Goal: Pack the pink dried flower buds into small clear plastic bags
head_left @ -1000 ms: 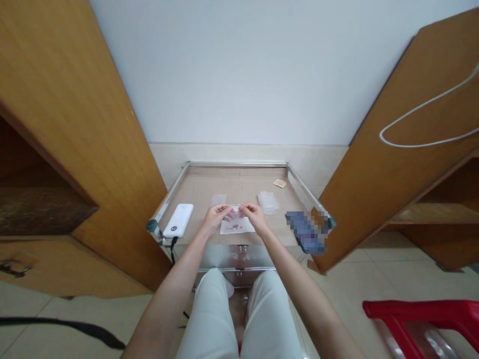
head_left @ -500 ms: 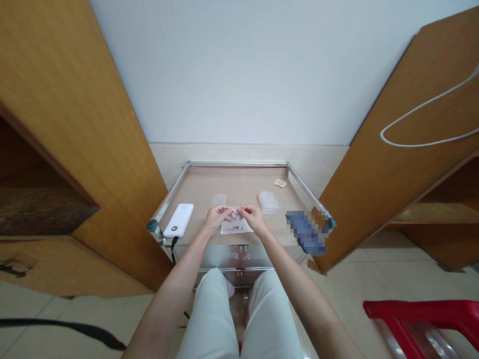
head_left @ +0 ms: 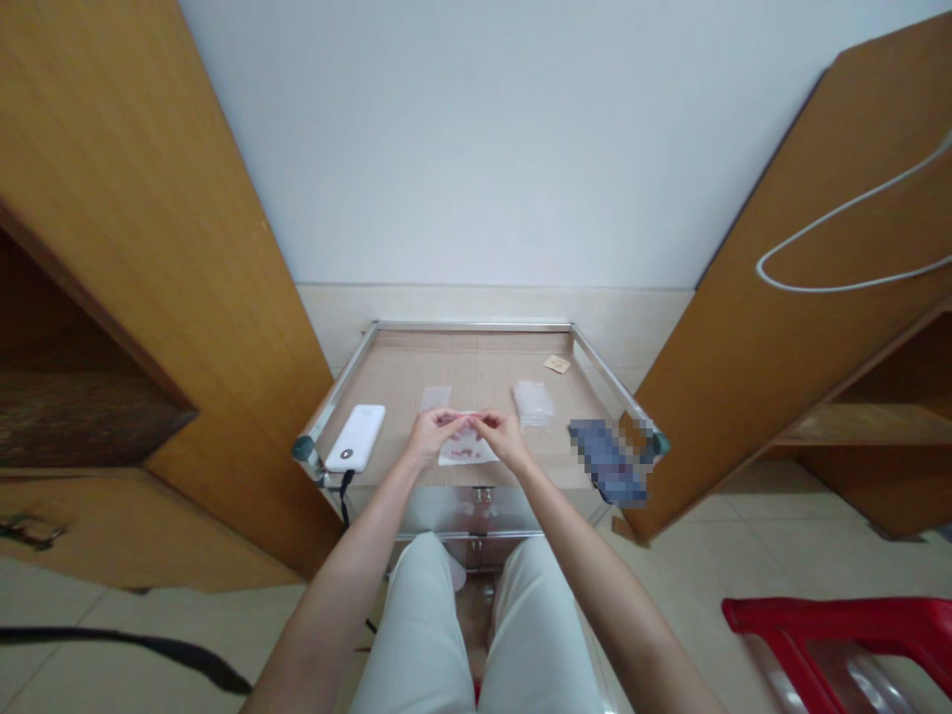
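Observation:
My left hand [head_left: 433,432] and my right hand [head_left: 498,432] meet fingertip to fingertip over the table's front part. Both pinch the upper edge of a thin white sheet with pink print [head_left: 467,451]; whether it is a flat sheet or a small bag I cannot tell. My fingers cover its top. Just beyond my left hand lies a clear plastic piece [head_left: 435,398]. A stack of clear plastic sleeves [head_left: 534,403] rests beyond my right hand.
A white power bank [head_left: 358,438] with a black cable lies at the table's left. On the right are a blurred-out blue item [head_left: 606,461] and a small tan paper piece [head_left: 557,365]. Wooden cabinets flank the metal-edged table [head_left: 476,326]. A red stool [head_left: 840,615] stands at lower right.
My fingertips have drawn closer together along the sheet's upper edge and cover more of it. The other things on the table lie as before.

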`<state>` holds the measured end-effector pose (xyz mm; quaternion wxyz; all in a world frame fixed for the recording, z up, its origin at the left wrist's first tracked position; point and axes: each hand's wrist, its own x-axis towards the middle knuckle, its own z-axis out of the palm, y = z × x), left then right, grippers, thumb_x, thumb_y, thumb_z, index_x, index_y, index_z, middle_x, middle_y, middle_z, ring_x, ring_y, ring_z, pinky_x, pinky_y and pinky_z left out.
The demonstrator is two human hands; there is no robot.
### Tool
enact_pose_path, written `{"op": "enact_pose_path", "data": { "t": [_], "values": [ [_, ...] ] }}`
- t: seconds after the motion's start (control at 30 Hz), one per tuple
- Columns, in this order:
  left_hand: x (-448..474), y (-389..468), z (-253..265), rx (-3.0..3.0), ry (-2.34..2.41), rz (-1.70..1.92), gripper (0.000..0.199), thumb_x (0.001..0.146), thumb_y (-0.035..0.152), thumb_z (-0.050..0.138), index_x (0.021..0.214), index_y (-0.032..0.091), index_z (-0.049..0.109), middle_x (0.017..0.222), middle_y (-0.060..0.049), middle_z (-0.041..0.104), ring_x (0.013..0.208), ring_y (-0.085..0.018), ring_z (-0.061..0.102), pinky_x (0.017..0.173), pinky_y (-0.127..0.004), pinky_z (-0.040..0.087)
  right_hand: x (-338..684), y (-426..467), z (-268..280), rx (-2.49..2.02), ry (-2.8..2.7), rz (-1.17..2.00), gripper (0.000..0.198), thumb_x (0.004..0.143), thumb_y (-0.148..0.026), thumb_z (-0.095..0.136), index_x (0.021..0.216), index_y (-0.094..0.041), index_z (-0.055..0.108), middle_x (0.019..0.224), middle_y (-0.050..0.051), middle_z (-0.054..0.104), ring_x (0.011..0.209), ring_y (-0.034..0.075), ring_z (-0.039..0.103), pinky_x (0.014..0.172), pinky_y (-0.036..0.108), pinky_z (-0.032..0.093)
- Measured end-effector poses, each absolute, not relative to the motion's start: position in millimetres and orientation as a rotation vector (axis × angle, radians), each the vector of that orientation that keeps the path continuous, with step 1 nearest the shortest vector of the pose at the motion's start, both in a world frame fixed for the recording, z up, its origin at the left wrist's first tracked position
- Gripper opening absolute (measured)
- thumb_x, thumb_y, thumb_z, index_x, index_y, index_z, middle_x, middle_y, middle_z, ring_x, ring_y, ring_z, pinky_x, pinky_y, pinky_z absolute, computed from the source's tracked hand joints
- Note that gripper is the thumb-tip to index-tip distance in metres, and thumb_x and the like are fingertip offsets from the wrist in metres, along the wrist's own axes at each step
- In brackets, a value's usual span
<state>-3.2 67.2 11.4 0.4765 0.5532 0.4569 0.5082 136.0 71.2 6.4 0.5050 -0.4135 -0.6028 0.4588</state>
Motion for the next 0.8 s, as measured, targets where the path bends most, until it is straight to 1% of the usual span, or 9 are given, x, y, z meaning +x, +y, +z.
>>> {"op": "enact_pose_path", "data": {
  "t": [0.17,0.3,0.4,0.5,0.67,0.8],
  "values": [
    [-2.2,67.3,11.7,1.381,1.152,1.226,0.030,0.055,0.038,0.067,0.070,0.011,0.065,0.067,-0.007,0.067,0.058,-0.012,0.058,0.054,-0.023,0.044,137.1,71.8,5.3,-0.985,-1.452,1.098,0.022,0.062,-0.035,0.061,0.065,-0.013,0.063,0.053,0.002,0.058,0.046,0.010,0.048,0.046,0.021,0.037],
    [-5.3,65.0,16.0,1.329,1.110,1.159,0.035,0.053,0.039,0.068,0.073,0.010,0.065,0.069,-0.008,0.068,0.060,-0.014,0.059,0.056,-0.025,0.046,140.6,71.5,6.4,-0.971,-1.454,1.125,0.025,0.062,-0.039,0.061,0.064,-0.014,0.063,0.054,0.002,0.059,0.046,0.010,0.049,0.046,0.021,0.038],
    [-9.0,62.6,22.2,1.250,1.051,1.152,0.040,0.052,0.041,0.069,0.077,0.010,0.064,0.070,-0.007,0.068,0.061,-0.014,0.061,0.061,-0.027,0.048,144.6,70.9,10.1,-0.964,-1.427,1.168,0.027,0.061,-0.040,0.062,0.064,-0.014,0.064,0.053,0.002,0.059,0.046,0.009,0.048,0.047,0.021,0.038],
    [-11.6,60.4,27.8,1.190,1.061,1.165,0.042,0.051,0.043,0.069,0.075,0.010,0.064,0.067,-0.007,0.068,0.060,-0.015,0.061,0.064,-0.029,0.049,147.9,70.8,13.9,-0.965,-1.411,1.195,0.028,0.060,-0.041,0.062,0.065,-0.014,0.065,0.053,0.001,0.059,0.047,0.009,0.048,0.048,0.021,0.038],
    [-13.1,59.2,30.4,1.193,1.085,1.146,0.043,0.050,0.045,0.069,0.075,0.010,0.064,0.068,-0.008,0.068,0.061,-0.016,0.062,0.066,-0.031,0.049,149.4,71.5,16.0,-0.992,-1.427,1.186,0.031,0.061,-0.044,0.061,0.067,-0.014,0.067,0.053,0.001,0.059,0.048,0.009,0.047,0.050,0.022,0.038],
    [-13.6,59.4,29.7,1.174,1.086,1.132,0.043,0.048,0.045,0.070,0.072,0.010,0.065,0.065,-0.008,0.068,0.060,-0.016,0.062,0.066,-0.032,0.049,149.8,70.3,15.9,-0.996,-1.422,1.186,0.030,0.060,-0.043,0.062,0.059,-0.014,0.066,0.050,0.000,0.057,0.048,0.009,0.045,0.049,0.021,0.035]
  ]
}}
